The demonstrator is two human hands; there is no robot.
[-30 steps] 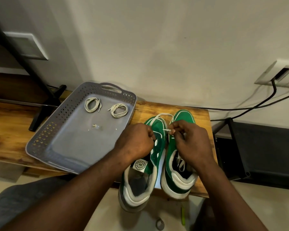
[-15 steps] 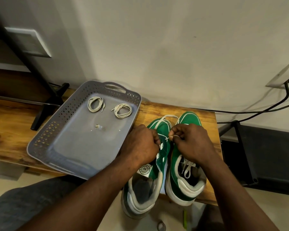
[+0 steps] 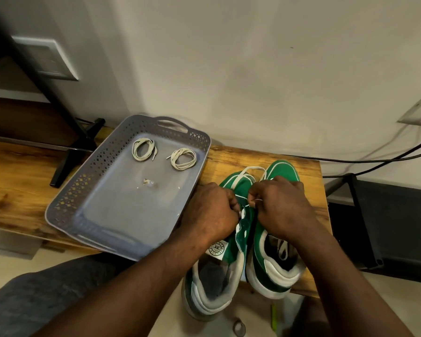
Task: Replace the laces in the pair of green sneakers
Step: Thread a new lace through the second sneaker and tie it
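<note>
now the green sneakers stand side by side on the wooden table, just right of the grey tray holding two coiled laces. the right hand pinches the white lace over the left sneaker. the left hand has its fingers curled there, but their hold is hidden.
</note>
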